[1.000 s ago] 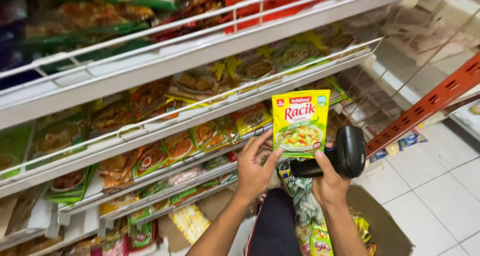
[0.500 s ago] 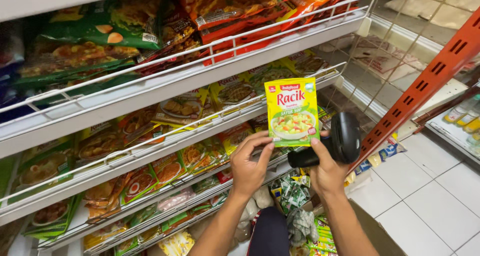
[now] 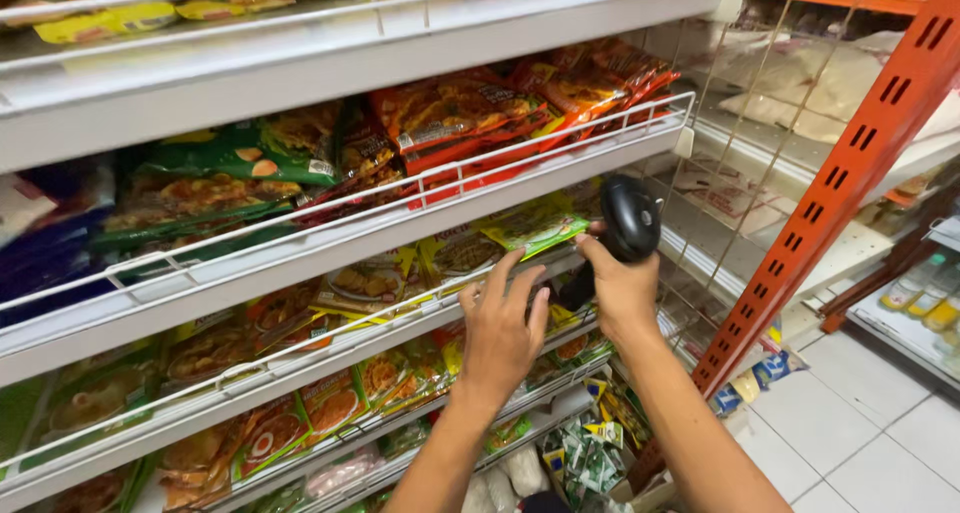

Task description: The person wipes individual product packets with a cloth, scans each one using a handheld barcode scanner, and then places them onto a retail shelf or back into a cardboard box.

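My left hand is raised to the middle shelf with its fingers spread. Its fingertips touch the lower edge of a yellow-green seasoning packet, which lies tilted on the packets behind the white wire shelf rail. My right hand is just to the right, gripping a black handheld scanner. The scanner's head sits beside the packet's right end. Whether any finger still pinches the packet is hard to tell.
White metal shelves hold rows of red, green and yellow food packets. An orange shelf upright stands on the right, with bottles beyond it. Small green packets are piled low, beside white floor tiles.
The packet was held upright in front of the scanner by my left hand. It has since gone up and forward onto the middle shelf, and my left hand's fingers have spread off it.
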